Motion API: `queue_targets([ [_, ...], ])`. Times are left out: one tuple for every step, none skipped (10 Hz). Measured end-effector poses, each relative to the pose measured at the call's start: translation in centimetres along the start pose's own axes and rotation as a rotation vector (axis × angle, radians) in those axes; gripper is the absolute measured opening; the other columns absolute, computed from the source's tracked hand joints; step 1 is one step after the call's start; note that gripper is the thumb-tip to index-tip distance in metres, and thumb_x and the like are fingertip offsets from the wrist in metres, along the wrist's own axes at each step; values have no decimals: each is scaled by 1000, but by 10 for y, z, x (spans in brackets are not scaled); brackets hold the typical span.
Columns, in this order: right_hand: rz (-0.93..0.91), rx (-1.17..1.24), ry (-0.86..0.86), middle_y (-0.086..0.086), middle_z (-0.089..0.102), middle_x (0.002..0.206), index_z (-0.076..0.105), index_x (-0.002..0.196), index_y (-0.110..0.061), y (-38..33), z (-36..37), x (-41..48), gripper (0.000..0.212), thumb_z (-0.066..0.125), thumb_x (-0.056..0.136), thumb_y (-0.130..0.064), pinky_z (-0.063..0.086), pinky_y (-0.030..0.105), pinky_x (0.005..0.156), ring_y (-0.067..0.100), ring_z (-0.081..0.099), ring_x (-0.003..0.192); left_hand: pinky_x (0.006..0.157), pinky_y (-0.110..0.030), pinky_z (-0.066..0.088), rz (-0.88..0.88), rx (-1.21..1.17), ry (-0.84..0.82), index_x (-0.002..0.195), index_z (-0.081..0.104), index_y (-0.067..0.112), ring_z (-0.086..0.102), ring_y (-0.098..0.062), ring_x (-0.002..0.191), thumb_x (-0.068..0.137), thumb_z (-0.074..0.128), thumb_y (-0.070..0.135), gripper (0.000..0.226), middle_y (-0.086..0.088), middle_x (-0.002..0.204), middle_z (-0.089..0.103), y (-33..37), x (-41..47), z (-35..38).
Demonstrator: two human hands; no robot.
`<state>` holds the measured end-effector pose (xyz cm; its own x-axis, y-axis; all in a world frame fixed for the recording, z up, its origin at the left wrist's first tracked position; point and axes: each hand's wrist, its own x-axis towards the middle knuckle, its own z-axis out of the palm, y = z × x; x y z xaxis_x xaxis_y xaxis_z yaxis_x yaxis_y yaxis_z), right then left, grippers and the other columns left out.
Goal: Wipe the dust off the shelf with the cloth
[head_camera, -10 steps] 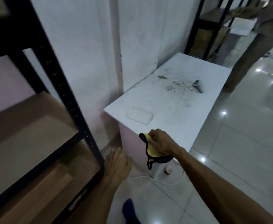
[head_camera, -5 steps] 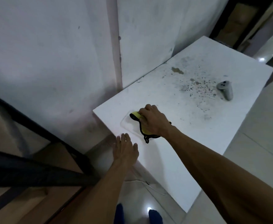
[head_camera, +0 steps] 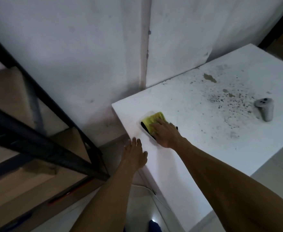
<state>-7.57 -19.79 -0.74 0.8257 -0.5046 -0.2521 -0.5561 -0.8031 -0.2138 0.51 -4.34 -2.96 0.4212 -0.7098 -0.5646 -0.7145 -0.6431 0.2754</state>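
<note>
A yellow cloth (head_camera: pixel 154 118) with a black edge lies in a shallow clear tray (head_camera: pixel 146 133) near the left corner of a white table (head_camera: pixel 196 151). My right hand (head_camera: pixel 166 133) lies flat on the cloth, fingers stretched over it and pressing it down. My left hand (head_camera: pixel 135 154) is open, fingers straight, at the table's near left edge, holding nothing. The shelf (head_camera: pixel 36 97), a black metal frame with brown boards, stands to the left, apart from both hands.
Dark specks and brown stains (head_camera: pixel 229 99) cover the far right of the table top. A grey handheld controller (head_camera: pixel 264 108) lies beside them. A white wall rises behind the table. A white cable (head_camera: pixel 147 188) runs on the tiled floor below.
My right hand carried the cloth from below the table edge up onto the table and set it in the clear tray. The view swung from the shelf toward the table.
</note>
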Motion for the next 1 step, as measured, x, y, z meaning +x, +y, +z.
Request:
queue_targets([
  [-40,85,23,10,48,141,50,138,-17,-26,-7,-21,42,47,98,-31,41,40,99,33,49,127,125,-47,16,8,-85,81,161,11,9,9,-31,155,106,37,39,68,-12,168,10,-20,-28,-3],
])
